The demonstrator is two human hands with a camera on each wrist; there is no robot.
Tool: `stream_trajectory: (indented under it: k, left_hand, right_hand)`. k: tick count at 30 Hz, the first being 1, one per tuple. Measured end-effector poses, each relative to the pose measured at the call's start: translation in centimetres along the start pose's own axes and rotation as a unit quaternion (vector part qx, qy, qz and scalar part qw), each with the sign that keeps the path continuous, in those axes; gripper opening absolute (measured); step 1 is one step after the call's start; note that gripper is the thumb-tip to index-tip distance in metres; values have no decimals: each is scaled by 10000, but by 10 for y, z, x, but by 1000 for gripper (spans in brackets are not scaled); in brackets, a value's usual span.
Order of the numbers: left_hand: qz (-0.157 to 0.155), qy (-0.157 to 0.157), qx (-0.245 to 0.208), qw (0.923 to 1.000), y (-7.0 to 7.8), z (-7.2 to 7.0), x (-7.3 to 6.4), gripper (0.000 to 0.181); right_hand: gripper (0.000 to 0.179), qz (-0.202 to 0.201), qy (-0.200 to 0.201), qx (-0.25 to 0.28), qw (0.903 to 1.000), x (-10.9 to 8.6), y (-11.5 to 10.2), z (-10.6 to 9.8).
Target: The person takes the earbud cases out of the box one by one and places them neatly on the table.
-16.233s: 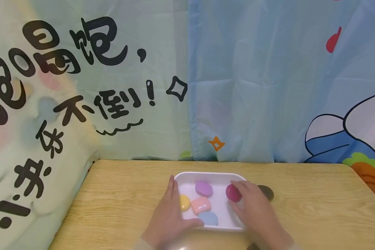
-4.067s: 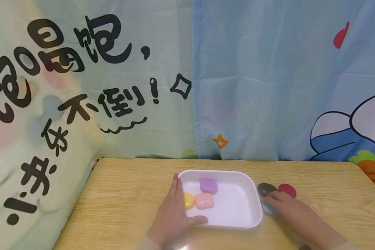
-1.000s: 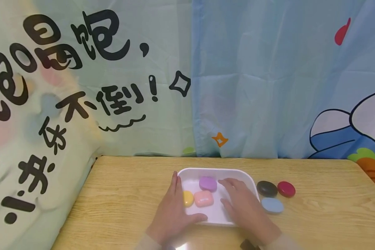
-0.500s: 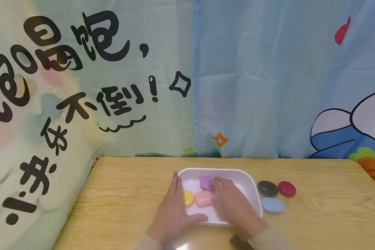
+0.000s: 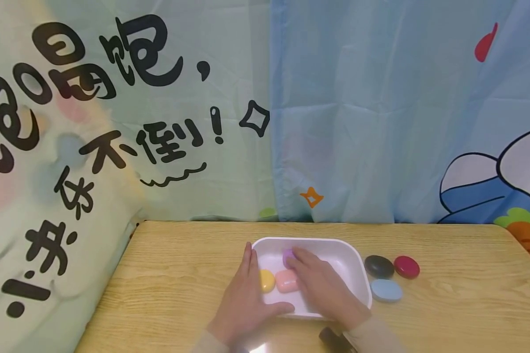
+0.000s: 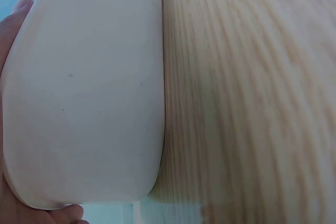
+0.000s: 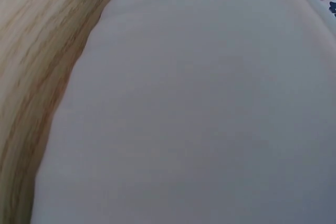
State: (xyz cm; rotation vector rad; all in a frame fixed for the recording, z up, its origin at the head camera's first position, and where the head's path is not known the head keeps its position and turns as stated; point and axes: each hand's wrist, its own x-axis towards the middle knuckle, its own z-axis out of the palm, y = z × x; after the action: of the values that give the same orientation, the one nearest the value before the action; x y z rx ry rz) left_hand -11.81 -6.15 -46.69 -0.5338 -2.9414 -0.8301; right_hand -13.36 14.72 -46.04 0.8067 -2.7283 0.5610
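A white tray (image 5: 340,245) sits on the wooden table. My left hand (image 5: 243,294) holds its left end, fingers along the left rim and thumb across the front; the tray's outer wall (image 6: 89,93) fills much of the left wrist view. Inside, my right hand (image 5: 322,284) pinches a purple pebble-like piece (image 5: 287,257) near the back rim, its fingers covering most of it. A glossy pink rounded block (image 5: 286,281) lies just in front of that, and a yellow round piece (image 5: 267,281) beside my left hand. The right wrist view shows mostly the tray's white wall (image 7: 184,103).
Right of the tray, on the table (image 5: 168,284), lie a black oval piece (image 5: 379,267), a red one (image 5: 407,267) and a light blue one (image 5: 386,290). A printed curtain (image 5: 357,122) hangs along the table's back edge. A dark device (image 5: 333,339) shows beside the right wrist.
Earlier, the red and then the blue piece went from the tray to the table at right. My right hand has since come back over the tray and closed on the purple piece.
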Motion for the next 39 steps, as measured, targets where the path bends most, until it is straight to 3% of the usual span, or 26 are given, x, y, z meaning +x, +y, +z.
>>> stream_trajectory:
  k: [4,7,9,11,14,20,22,27,29,32,39]
  left_hand:
    - [5,35,-40,10000,0,-1,-1,133]
    - [28,49,-21,10000,0,0,0,133]
    - [45,50,-2,10000,-1,0,0,134]
    - [63,49,14,10000,-1,1,0,134]
    - [53,47,-27,10000,0,0,0,135]
    - [3,35,-138,9999,1,-2,0,135]
    - [-26,20,-157,9999,1,-2,0,135]
    - [-58,-16,-173,9998,1,-2,0,134]
    - [-55,-29,-167,9998,0,-2,-1,135]
    - [-52,-19,-155,9999,-1,-1,0,135]
    - [-159,-42,-178,9997,-2,1,0,137]
  right_hand:
    - [40,-220,148,40,9996,0,0,1]
    - [39,365,-148,591,9975,2,-2,-1]
    - [40,1236,-402,1249,9836,5,-3,-1]
    - [48,2160,-557,1824,9576,8,-4,-1]
    - [61,2957,-564,2171,9286,12,-4,-1]
    - [60,3376,-570,1920,9197,12,-1,-2]
    - [57,3360,-554,1811,9226,11,0,-3]
    - [33,2177,-540,702,9720,5,1,-4]
    - [29,1702,-476,197,9841,2,2,-5]
    - [27,1495,-363,-68,9881,0,2,-6]
    - [31,1711,-571,-37,9836,-2,3,-6]
